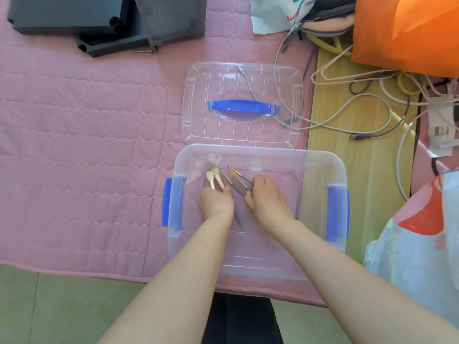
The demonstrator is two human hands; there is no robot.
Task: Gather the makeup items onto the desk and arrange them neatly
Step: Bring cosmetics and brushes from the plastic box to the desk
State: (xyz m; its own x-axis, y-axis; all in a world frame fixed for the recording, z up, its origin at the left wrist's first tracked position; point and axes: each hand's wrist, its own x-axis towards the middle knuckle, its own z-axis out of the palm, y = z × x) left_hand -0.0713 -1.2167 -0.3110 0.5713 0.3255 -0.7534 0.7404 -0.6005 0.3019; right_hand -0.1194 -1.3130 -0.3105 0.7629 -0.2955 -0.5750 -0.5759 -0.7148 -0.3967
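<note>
Cream-tipped, grey-handled makeup brushes (224,181) lie in clear plastic storage box (258,148) with blue latches, near its far-left corner. Fluffy pair gripped by left hand (216,203), thin ones pinched by right hand (265,197), hands side by side. Probably bunching set for single lift-out. Clear blue-handled lid (242,83) lies off beyond far edge on pink quilted cover (87,145), leaving box open for reach.

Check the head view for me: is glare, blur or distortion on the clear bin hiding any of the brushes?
Head view: soft, even light with no hard shadows; the clear bin has only a faint sheen, with pale ghost reflections of the brushes on its far wall; wide-angle lens bows the bin and lid edges; left hand and right hand are sharp, brush tips slightly soft.
</note>
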